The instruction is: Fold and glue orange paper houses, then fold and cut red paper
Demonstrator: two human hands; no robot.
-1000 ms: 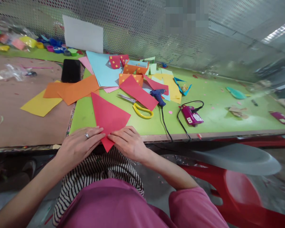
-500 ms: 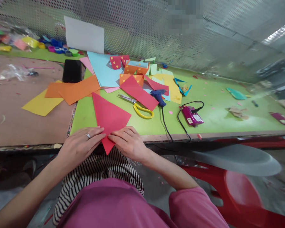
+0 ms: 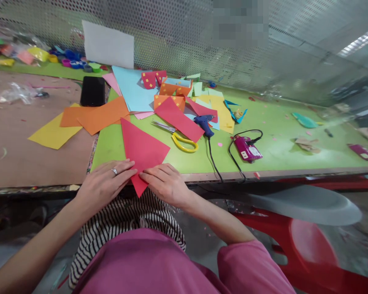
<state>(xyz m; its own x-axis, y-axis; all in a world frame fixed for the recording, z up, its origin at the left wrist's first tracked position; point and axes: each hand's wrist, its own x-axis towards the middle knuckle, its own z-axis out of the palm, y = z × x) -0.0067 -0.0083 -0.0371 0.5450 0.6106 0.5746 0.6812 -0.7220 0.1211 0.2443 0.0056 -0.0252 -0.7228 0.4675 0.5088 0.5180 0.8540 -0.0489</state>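
Note:
A folded sheet of red paper (image 3: 145, 149) lies at the table's front edge, its lower tip jutting past the edge. My left hand (image 3: 106, 179), with a ring on one finger, presses the sheet's left side with its fingers close together. From the right, my right hand (image 3: 167, 183) pinches the sheet, thumb and fingertips on it. The two sets of fingertips nearly meet near the lower tip. Beyond the sheet are scissors with yellow handles (image 3: 184, 143), a strip of red paper (image 3: 179, 118) and a blue glue gun (image 3: 205, 123).
Orange paper (image 3: 104, 116) and yellow paper (image 3: 53, 132) lie to the left, below a black tablet or phone (image 3: 93, 91). Orange paper pieces with yellow squares (image 3: 175, 86) stand farther back. A purple power socket (image 3: 247, 149) with a cord sits right. Red stools (image 3: 313, 245) are below the table.
The red sheet's upper corner has shifted very slightly to the right. Both hands stay on the sheet in almost the same place.

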